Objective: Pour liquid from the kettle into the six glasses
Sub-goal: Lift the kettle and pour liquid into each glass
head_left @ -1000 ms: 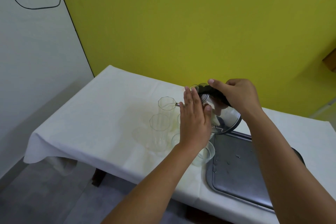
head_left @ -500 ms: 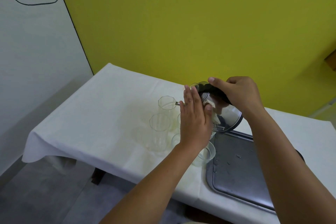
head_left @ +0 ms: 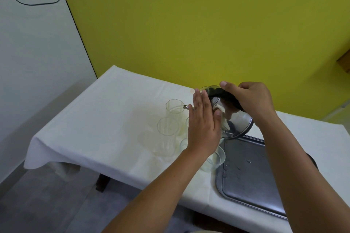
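Note:
A shiny steel kettle (head_left: 235,121) is tipped steeply to the left above the table. My right hand (head_left: 250,100) is closed around its black handle. My left hand (head_left: 203,123) lies flat against the kettle's lid side, fingers straight and together. The spout tip (head_left: 186,107) pokes out past my left fingers over the rim of the far glass (head_left: 174,107). A second clear glass (head_left: 167,128) stands nearer, and another glass (head_left: 216,159) sits by the tray's corner. More glasses are partly hidden under my left hand.
A steel tray (head_left: 248,179) with water drops lies on the right of the table with the white cloth (head_left: 98,128). A yellow wall runs close behind. The table's front edge drops to a grey floor.
Both hands and the kettle hold almost the same pose; the kettle has tilted very slightly more. The view has shifted a little.

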`<state>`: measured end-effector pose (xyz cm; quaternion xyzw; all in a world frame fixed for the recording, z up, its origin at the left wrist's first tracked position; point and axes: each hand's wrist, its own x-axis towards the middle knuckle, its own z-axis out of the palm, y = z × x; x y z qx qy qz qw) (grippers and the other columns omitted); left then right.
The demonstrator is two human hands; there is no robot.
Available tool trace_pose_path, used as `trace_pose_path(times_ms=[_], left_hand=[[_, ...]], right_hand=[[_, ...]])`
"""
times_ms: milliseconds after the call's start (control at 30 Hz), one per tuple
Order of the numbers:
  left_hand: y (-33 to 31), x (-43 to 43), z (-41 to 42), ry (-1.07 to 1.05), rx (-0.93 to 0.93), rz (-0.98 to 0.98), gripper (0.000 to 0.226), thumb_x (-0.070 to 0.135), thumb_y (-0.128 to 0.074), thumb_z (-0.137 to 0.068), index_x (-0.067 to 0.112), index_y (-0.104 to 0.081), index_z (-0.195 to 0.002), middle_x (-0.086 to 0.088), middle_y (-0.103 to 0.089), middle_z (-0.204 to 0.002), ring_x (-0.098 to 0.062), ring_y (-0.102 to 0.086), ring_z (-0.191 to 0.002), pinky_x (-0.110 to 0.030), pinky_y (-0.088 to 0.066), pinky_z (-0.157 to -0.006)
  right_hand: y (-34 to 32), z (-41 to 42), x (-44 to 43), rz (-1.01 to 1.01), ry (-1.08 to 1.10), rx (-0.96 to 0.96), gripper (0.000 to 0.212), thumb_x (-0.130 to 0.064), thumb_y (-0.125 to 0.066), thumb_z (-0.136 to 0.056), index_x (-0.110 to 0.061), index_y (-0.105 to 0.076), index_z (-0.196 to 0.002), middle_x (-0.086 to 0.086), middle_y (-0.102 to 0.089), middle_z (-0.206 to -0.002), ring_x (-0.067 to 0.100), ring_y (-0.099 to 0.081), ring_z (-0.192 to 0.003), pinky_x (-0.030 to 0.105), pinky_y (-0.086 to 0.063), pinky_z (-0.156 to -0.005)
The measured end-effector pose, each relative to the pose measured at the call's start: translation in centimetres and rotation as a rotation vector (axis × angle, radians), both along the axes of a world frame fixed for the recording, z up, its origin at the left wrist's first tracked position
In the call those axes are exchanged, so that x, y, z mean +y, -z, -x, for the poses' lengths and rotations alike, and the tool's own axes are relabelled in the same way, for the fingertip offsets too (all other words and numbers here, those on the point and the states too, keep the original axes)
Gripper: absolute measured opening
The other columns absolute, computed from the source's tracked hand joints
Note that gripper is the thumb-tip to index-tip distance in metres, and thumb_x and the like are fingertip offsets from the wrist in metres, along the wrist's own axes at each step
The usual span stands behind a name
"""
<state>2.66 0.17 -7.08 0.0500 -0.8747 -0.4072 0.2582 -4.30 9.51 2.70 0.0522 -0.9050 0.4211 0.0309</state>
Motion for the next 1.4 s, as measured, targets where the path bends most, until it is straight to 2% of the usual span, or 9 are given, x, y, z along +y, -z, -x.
trace_pose_path(times_ms=[600,700,767,833,933,1100,1233,1300,1400], left_hand=[[-0.4,-0.1,-0.1,0.087,-0.030,0.046,0.061,0.038,-0.017,-0.098,0.011,0.005,-0.148,-0.007,0.010,-0.156,-0.016,0.010,-0.144,-0.038,0.004,-0.116],[-0.3,-0.4,0.0,0.138,-0.041,0.111,0.060,0.038,-0.018,-0.098,0.011,0.003,-0.148,-0.006,0.011,-0.156,-0.014,0.010,-0.144,-0.038,0.004,-0.116],[-0.3,-0.4,-0.1,0.173,-0.042,0.154,0.059,0.035,-0.020,-0.099,0.011,0.004,-0.147,-0.003,0.014,-0.155,-0.010,0.014,-0.142,-0.037,0.006,-0.116],[-0.4,-0.2,-0.2,0.200,-0.043,0.185,0.058,0.035,-0.020,-0.100,0.013,0.007,-0.146,-0.003,0.015,-0.155,-0.010,0.016,-0.142,-0.037,0.007,-0.116],[-0.8,-0.1,-0.3,0.221,-0.043,0.223,0.059,0.040,-0.012,-0.098,0.013,0.005,-0.147,-0.006,0.010,-0.157,-0.014,0.013,-0.143,-0.039,0.005,-0.117],[-1.5,0.3,-0.3,0.251,-0.011,0.294,0.065,0.046,-0.004,-0.093,0.011,0.001,-0.148,-0.009,0.006,-0.158,-0.018,0.008,-0.145,-0.040,0.004,-0.117],[-1.7,1.1,-0.7,0.273,-0.021,0.254,0.062,0.043,-0.009,-0.095,0.011,0.001,-0.148,-0.009,0.005,-0.158,-0.017,0.008,-0.145,-0.040,0.006,-0.116],[-1.5,1.5,-0.9,0.286,-0.017,0.229,0.061,0.040,-0.014,-0.097,0.011,0.001,-0.148,-0.009,0.005,-0.158,-0.017,0.007,-0.145,-0.040,0.006,-0.115],[-1.4,2.3,-1.4,0.312,-0.012,0.177,0.062,0.041,-0.017,-0.097,0.009,0.000,-0.148,-0.011,0.004,-0.158,-0.017,0.006,-0.145,-0.038,0.005,-0.115]], right_hand=[[1.1,-0.4,1.2,0.163,0.055,-0.033,0.065,-0.060,-0.074,-0.072,-0.015,-0.033,-0.051,-0.007,-0.027,-0.039,0.022,-0.029,-0.052,0.032,-0.024,-0.056],[2.2,-0.8,2.1,0.286,0.076,-0.088,0.073,-0.066,-0.074,-0.064,0.002,-0.047,-0.061,0.007,-0.037,-0.060,0.021,-0.036,-0.061,0.035,-0.029,-0.061],[2.6,-1.3,2.6,0.383,0.089,-0.126,0.087,-0.067,-0.073,-0.059,0.016,-0.058,-0.083,0.011,-0.048,-0.068,0.021,-0.044,-0.064,0.034,-0.035,-0.064],[2.9,-1.7,3.0,0.469,0.095,-0.149,0.078,-0.059,-0.075,-0.068,0.015,-0.062,-0.088,0.011,-0.052,-0.072,0.020,-0.048,-0.060,0.034,-0.040,-0.066],[3.1,-2.3,3.4,0.536,0.102,-0.173,0.041,-0.042,-0.071,-0.084,-0.003,-0.064,-0.076,0.005,-0.054,-0.067,0.003,-0.048,-0.042,0.028,-0.042,-0.062],[3.1,-3.3,4.2,0.583,0.147,-0.186,0.033,-0.041,-0.067,-0.088,-0.015,-0.063,-0.069,-0.002,-0.052,-0.063,0.003,-0.045,-0.043,0.015,-0.040,-0.045],[2.7,-3.6,5.0,0.544,0.191,-0.153,0.042,-0.046,-0.071,-0.083,-0.005,-0.066,-0.075,0.004,-0.052,-0.069,0.010,-0.046,-0.051,0.021,-0.042,-0.056],[2.5,-3.7,5.5,0.501,0.207,-0.116,0.060,-0.051,-0.074,-0.076,0.007,-0.069,-0.085,0.009,-0.056,-0.073,0.017,-0.049,-0.059,0.031,-0.043,-0.065],[1.8,-4.1,6.0,0.395,0.239,-0.061,0.083,-0.065,-0.073,-0.062,0.013,-0.063,-0.087,0.011,-0.050,-0.069,0.020,-0.046,-0.063,0.033,-0.037,-0.063]])
